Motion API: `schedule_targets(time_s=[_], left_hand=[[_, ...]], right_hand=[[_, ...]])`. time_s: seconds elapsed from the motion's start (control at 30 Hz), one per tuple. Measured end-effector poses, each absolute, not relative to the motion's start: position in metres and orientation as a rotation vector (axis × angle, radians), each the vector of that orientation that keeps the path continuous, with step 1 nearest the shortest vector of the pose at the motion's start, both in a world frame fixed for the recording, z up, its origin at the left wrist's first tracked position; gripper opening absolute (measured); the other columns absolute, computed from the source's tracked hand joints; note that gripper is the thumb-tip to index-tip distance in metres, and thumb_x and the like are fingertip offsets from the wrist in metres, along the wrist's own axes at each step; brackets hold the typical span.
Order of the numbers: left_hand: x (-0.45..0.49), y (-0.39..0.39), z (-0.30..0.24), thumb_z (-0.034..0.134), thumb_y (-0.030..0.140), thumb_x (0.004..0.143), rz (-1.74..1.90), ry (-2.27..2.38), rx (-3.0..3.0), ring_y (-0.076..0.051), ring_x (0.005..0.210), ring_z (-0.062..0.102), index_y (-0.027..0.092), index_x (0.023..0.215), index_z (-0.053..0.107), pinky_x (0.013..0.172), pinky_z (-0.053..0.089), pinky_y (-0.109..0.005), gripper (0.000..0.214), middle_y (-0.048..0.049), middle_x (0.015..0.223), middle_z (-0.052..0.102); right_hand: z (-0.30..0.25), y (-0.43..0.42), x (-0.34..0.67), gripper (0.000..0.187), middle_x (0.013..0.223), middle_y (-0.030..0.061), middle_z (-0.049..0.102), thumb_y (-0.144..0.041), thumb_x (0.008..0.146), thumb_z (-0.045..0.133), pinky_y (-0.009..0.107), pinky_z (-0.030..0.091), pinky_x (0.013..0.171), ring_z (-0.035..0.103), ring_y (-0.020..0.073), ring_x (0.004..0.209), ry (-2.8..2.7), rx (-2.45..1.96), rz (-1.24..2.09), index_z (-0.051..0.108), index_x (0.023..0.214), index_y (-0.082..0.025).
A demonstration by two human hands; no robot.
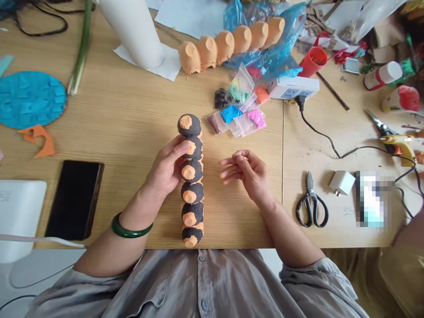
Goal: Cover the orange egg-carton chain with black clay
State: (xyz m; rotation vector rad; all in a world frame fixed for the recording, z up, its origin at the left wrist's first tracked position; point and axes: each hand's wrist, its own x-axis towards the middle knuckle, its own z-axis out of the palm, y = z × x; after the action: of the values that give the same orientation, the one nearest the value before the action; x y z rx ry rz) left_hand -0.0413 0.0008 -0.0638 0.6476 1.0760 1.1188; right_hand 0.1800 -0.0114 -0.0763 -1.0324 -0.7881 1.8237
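Observation:
An egg-carton strip [192, 194] with several rounded bumps runs lengthwise in front of me, orange with black clay-like material around each bump's sides. Each bump keeps an orange top. My left hand [167, 165] grips the strip from its left side near the far end, thumb on the second bump and fingers partly hidden behind it. To the right of the strip, apart from it, my right hand [250, 172] hovers over the table. Its thumb and index finger are pinched together while the other fingers point left; anything between them is too small to make out.
A second, all-orange strip [225, 46] lies at the back beside a blue plastic bag [265, 62]. Small clay packets [236, 115] sit nearer. Scissors [311, 203], a power strip [293, 87] with a cord, and a glue gun [399, 143] are right; a phone [74, 198] is left.

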Motion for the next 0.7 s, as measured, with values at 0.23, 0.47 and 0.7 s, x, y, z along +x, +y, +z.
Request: schedule_targets(time_s=[0.23, 0.47, 0.7], left_hand=[[-0.039, 0.001, -0.065, 0.098, 0.045, 0.071, 1.194, 1.136, 0.614, -0.015, 0.068, 0.058, 0.024, 0.095, 0.076, 0.058, 0.052, -0.027, 0.039, 0.0003, 0.082, 0.064], [-0.036, -0.001, -0.07, 0.101, 0.041, 0.068, 1.214, 1.155, 0.665, -0.012, 0.066, 0.057, 0.02, 0.1, 0.072, 0.055, 0.051, -0.023, 0.048, 0.001, 0.083, 0.065], [-0.037, 0.0, -0.077, 0.1, 0.039, 0.07, 1.234, 1.172, 0.707, -0.01, 0.067, 0.056, 0.019, 0.098, 0.072, 0.057, 0.047, -0.022, 0.044, 0.0018, 0.083, 0.065]], right_hand=[[-0.074, -0.009, 0.179, 0.039, 0.069, -0.0042, 0.071, -0.052, 0.08, 0.096, 0.021, 0.05, 0.04, 0.055, 0.0065, 0.045, -0.811, -1.123, 1.742, 0.079, 0.092, -0.019], [-0.078, -0.007, 0.177, 0.044, 0.091, 0.0028, 0.083, -0.048, 0.073, 0.1, 0.027, 0.065, 0.052, 0.072, 0.0116, 0.06, -0.74, -1.091, 1.832, 0.081, 0.101, -0.02], [-0.077, -0.006, 0.18, 0.048, 0.058, -0.0046, 0.067, -0.06, 0.075, 0.097, 0.021, 0.044, 0.032, 0.052, 0.0071, 0.036, -0.85, -1.18, 1.793, 0.074, 0.077, -0.018]])
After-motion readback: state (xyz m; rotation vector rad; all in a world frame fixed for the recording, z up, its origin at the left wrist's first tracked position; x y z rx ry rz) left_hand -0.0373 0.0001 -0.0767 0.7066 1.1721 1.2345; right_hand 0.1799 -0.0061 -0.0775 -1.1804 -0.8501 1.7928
